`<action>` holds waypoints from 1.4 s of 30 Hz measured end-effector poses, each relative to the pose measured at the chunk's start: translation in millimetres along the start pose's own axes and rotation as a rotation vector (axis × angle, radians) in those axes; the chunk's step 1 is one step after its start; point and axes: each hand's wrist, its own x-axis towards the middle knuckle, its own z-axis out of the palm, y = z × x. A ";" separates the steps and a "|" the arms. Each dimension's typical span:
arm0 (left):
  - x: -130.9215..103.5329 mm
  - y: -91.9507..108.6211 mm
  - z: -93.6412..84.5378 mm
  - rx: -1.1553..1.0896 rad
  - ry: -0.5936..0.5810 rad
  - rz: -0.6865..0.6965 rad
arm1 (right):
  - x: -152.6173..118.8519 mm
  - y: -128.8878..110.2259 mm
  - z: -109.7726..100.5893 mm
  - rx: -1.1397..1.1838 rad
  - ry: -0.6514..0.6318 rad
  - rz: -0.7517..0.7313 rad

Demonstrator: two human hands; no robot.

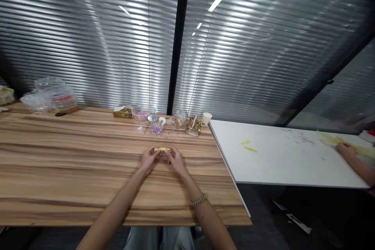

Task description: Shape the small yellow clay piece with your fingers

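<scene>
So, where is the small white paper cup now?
The small white paper cup stands at the wooden table's far right corner, right of the gold box.

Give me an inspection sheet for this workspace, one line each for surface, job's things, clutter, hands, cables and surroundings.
Surface: wooden table, butted against a white table on the right.
Job's things: a small yellow strip held between both hands, just above the wood.
Clutter: at the far edge, a bowl of pink beads, scattered beads, a gold box, a paper cup; plastic bags far left.
Hands: left hand and right hand each pinch one end of the strip; a bead bracelet on the right wrist.
Cables: nothing seen.
Surroundings: ribbed glass wall; another person's hand on the white table.
</scene>
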 end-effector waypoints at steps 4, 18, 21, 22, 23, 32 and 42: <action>-0.9 2.2 1.0 0.025 -0.065 -0.051 | 2.7 0.8 -2.1 0.133 0.036 0.048; 0.8 5.0 1.7 0.079 -0.067 -0.066 | 7.0 8.5 -3.1 0.206 0.038 0.045; 4.4 2.3 -0.9 0.075 -0.047 -0.047 | 10.2 9.7 1.2 0.276 0.039 0.050; 5.1 2.0 -1.3 0.066 -0.038 -0.043 | 11.0 10.1 2.5 0.297 0.042 0.052; 5.8 2.0 -1.8 0.050 -0.028 -0.038 | 11.5 10.5 3.6 0.310 0.042 0.053; 22.7 11.1 -14.1 -0.382 0.139 -0.141 | 8.6 12.1 -0.2 -0.035 -0.009 -0.024; 18.1 17.4 -9.7 -0.444 0.096 -0.167 | 3.2 -3.7 -8.2 -0.238 -0.144 -0.114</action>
